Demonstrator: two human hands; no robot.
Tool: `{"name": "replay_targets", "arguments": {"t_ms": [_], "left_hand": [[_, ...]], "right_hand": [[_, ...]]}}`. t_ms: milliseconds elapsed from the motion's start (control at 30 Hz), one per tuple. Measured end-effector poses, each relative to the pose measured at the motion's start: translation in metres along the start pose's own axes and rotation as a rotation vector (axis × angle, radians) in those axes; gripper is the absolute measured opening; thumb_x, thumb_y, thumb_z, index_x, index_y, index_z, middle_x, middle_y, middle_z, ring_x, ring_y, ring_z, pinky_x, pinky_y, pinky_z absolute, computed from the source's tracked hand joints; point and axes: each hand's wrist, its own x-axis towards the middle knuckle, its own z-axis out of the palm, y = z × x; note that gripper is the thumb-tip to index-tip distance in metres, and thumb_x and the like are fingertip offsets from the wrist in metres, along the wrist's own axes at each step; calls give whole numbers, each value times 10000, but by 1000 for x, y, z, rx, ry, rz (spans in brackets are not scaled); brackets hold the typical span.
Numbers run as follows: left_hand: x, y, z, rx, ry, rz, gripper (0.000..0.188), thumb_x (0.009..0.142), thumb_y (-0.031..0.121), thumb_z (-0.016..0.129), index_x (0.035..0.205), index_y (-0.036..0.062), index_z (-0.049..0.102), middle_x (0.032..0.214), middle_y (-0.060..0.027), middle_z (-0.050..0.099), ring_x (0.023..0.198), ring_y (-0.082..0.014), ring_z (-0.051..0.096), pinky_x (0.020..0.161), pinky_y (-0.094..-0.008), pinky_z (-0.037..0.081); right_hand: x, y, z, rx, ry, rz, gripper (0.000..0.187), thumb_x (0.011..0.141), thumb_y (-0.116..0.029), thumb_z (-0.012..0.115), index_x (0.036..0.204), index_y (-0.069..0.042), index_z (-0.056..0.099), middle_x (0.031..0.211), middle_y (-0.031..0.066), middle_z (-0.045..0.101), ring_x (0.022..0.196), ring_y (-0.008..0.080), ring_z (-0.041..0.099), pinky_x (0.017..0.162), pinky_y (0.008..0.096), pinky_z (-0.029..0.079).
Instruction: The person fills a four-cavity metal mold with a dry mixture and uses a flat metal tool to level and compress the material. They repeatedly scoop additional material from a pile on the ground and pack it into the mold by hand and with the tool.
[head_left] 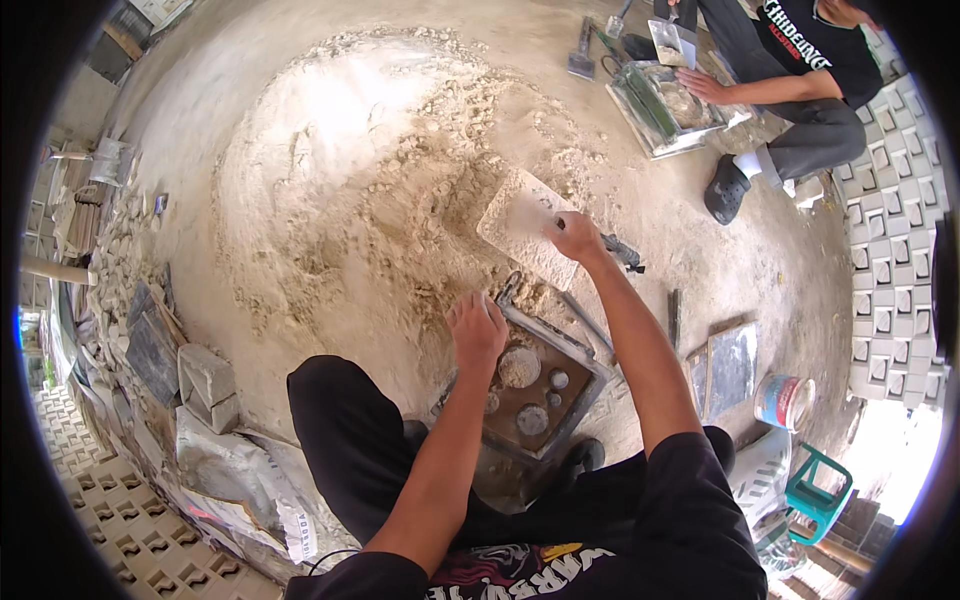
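The fingers of your right hand [577,240] are clenched on a pale, dust-coated, flat rectangular plate [520,240], gripping its right side; whether it has a handle there is hidden. The plate spreads to the left of those fingers, beside the loose, crumbly beige mix [410,190]. The fingers of your left hand [478,328] are bent, near the mix's closer edge; you can't tell whether they grasp anything. Just right of them and toward your body lies a dark-framed rectangular mould [557,340] with a brown inside and several round, pale discs [519,367]. A thin dark bar [587,320] lies at the mould's side, closer to you than your right fingers.

Well ahead and to the right of your right fingers, a seated co-worker in dark clothes [805,60] rests a hand by a green-sided box [645,105]. Behind your right fingers, farther right, stand a round bucket [785,402] and a green plastic stool [820,495].
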Motion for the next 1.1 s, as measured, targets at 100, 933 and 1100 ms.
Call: {"name": "replay_targets", "arguments": {"t_ms": [100,933,1100], "left_hand": [[2,3,2,-16,3,1,313,979,237,408,1096,13,593,1115,-187,598,1106,-357,541,1010,-480,357],[-45,1,-14,-394,-295,421,624,1034,384,242,1472,-59,279,1522,-242,313,1432,-357,271,1183,-433,200],[-51,-20,-11,-247,-270,431,619,1024,373,280,1490,-33,259,1541,-212,298,1437,-348,268,1185,-454,186]], "right_hand": [[-19,17,-18,-44,77,-63,487,800,-487,617,1128,-136,704,1086,185,687,1033,359,648,914,414,508],[-192,-31,-68,-1008,-74,-589,182,687,-318,680,675,-139,709,685,78,679,685,261,673,714,413,477],[-213,-87,-40,-1211,-79,-605,99,795,-220,666,739,-189,742,736,-1,704,743,183,676,776,374,425]]}}
